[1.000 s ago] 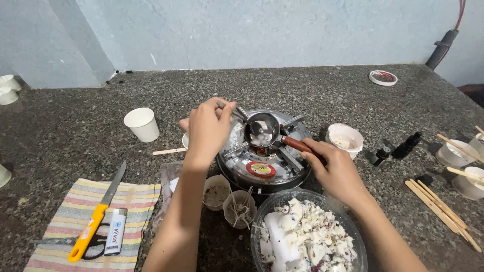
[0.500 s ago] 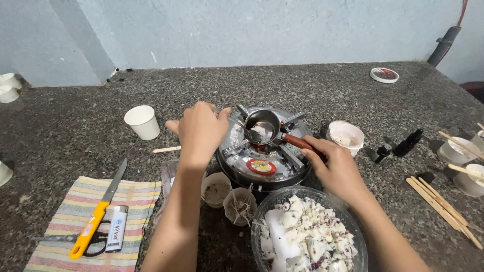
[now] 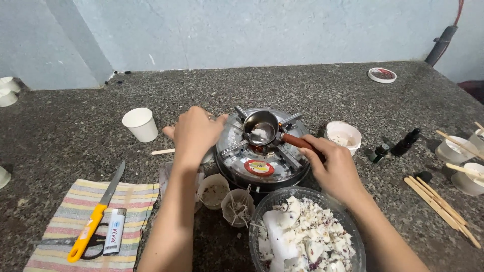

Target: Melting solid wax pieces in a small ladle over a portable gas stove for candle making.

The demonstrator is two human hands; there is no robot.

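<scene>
1. Steel pot (image 3: 259,130), small, sits centred on round camp stove (image 3: 262,156); white chunks inside, partly melted.
2. Right hand (image 3: 333,168) wrapped around pot's brown handle (image 3: 296,141), fingers closed on it.
3. Left hand (image 3: 194,133) just left of stove, fingers pinched on thin metal stirrer (image 3: 237,127) that reaches into pot.
4. Clear bowl (image 3: 353,236) of white wax chunks with purple flecks directly in front of stove, nearest edge of view.
5. Two small paper cups (image 3: 224,196) left of bowl, touching each other: one with grey powder, one with wicks.
6. White paper cup (image 3: 141,124) upright, well left of stove; wooden stick (image 3: 162,151) flat between cup and left hand.
7. Striped cloth (image 3: 60,226) far left front, carrying yellow-handled knife (image 3: 96,219), white lighter (image 3: 114,231), scissors (image 3: 65,244) partly hidden underneath.
8. White tub (image 3: 344,136) just right of stove; two dark dropper bottles (image 3: 396,146) beyond it.
9. Wooden sticks (image 3: 438,204) and white cups (image 3: 464,166) at right edge.
10. All on speckled stone counter (image 3: 302,85).
</scene>
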